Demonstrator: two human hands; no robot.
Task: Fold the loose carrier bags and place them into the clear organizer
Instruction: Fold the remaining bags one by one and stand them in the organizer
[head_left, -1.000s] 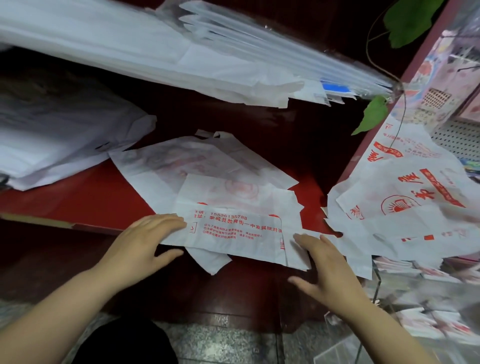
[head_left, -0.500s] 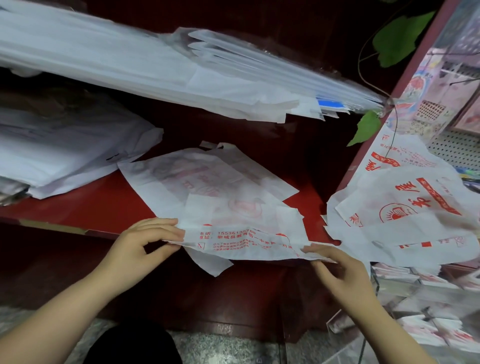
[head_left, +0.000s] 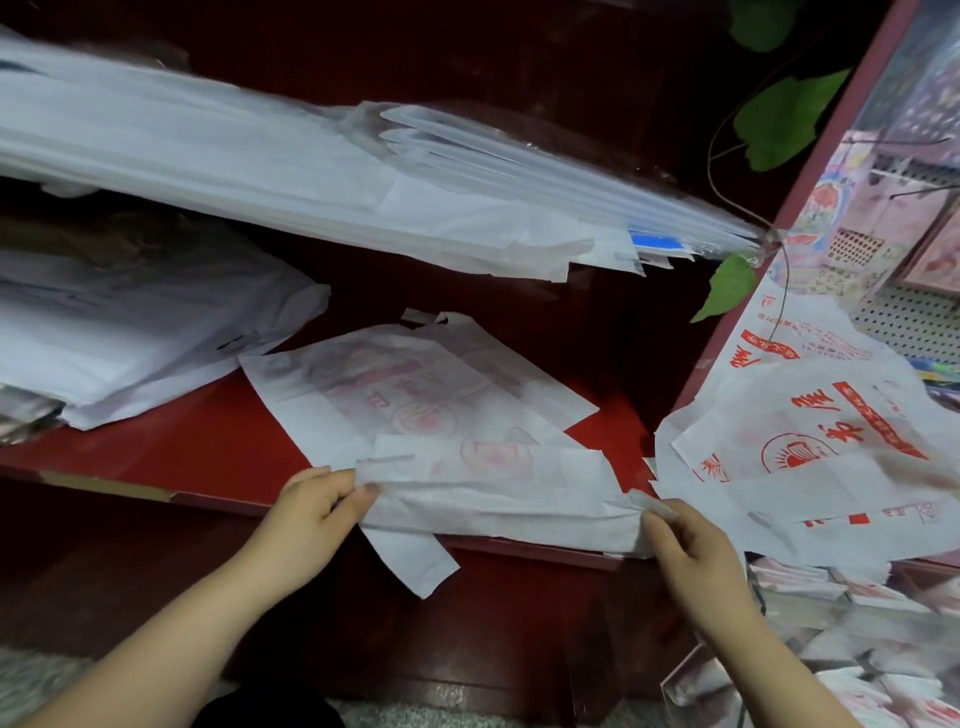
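Big slanted stack of white bags (head_left: 311, 171) hangs over the red shelf (head_left: 171, 447), another pile (head_left: 130, 332) sits left, and printed bags (head_left: 810, 457) crowd the right. The half-folded carrier bag (head_left: 488, 499) lies on the shelf's front edge, left hand (head_left: 311, 506) and right hand (head_left: 680, 551) pinching its ends. The clear organizer (head_left: 852, 639) sits lower right.

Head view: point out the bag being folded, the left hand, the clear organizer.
bag being folded (head_left: 498, 499), head view, middle of folded strip
left hand (head_left: 306, 512), head view, back of hand
clear organizer (head_left: 756, 587), head view, near wall edge
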